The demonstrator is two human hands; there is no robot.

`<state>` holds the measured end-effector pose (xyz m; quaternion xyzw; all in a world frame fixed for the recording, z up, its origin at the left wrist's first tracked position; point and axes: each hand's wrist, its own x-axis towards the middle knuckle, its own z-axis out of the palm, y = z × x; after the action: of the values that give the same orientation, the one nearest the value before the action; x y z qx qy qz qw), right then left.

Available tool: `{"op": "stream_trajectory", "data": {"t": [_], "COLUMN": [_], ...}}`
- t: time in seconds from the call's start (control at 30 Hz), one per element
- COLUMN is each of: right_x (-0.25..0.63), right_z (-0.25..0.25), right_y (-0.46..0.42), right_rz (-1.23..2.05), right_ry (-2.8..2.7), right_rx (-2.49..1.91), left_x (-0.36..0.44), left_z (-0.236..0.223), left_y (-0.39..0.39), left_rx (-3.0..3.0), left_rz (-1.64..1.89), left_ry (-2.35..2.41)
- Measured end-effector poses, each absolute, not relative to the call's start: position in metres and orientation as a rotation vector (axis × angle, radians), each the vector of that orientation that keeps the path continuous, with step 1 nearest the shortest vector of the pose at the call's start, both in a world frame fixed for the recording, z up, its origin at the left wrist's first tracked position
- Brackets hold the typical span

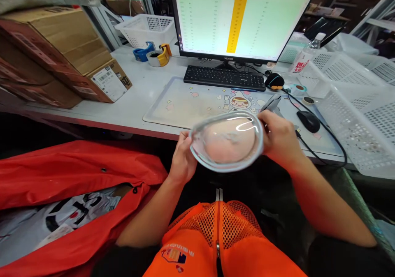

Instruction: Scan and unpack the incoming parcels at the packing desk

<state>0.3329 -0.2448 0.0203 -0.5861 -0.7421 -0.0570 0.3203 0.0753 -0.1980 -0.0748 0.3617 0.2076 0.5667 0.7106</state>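
Observation:
An oval clear-lidded package (226, 141) with pale rim and pinkish-beige contents is held over the desk's front edge. It is slightly blurred, and I cannot make out what lies inside. My left hand (184, 158) grips its left end, thumb on the rim. At the opposite end my right hand (279, 139) is closed on the rim, its fingertips partly hidden behind the package. Just beyond the right hand stands a grey handheld device (273, 103), partly covered by that hand. Under and behind the package lies a cartoon desk mat (175, 104).
Cardboard boxes (61, 51) are stacked at the left. A monitor (240, 18) and keyboard (225, 77) stand behind the mat. To the right are a mouse (307, 121), its cable and white baskets (354, 116). A red bag (123, 166) with packages hangs open at lower left.

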Motion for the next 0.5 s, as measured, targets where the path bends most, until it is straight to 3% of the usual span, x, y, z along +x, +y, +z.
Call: {"op": "stream_trajectory", "data": {"t": [0.1, 0.23, 0.37, 0.5], "right_x": [0.342, 0.317, 0.296, 0.311], "right_z": [0.026, 0.005, -0.013, -0.004], "right_y": [-0.246, -0.256, -0.266, -0.271], "right_rz": [0.160, 0.444, 0.275, 0.129], "right_ry": [-2.114, -2.429, -2.612, -2.657], "right_rx": [-1.365, -1.243, -1.301, -1.265], "left_x": [0.058, 0.055, 0.065, 0.066], "left_z": [-0.084, -0.085, -0.083, -0.085], "left_y": [-0.220, -0.237, -0.243, -0.239], "left_rx": [0.851, 0.995, 1.088, 0.990], "left_rz": [0.832, 0.542, 0.446, 0.574], "left_ry": [0.285, 0.258, 0.398, 0.470]}}
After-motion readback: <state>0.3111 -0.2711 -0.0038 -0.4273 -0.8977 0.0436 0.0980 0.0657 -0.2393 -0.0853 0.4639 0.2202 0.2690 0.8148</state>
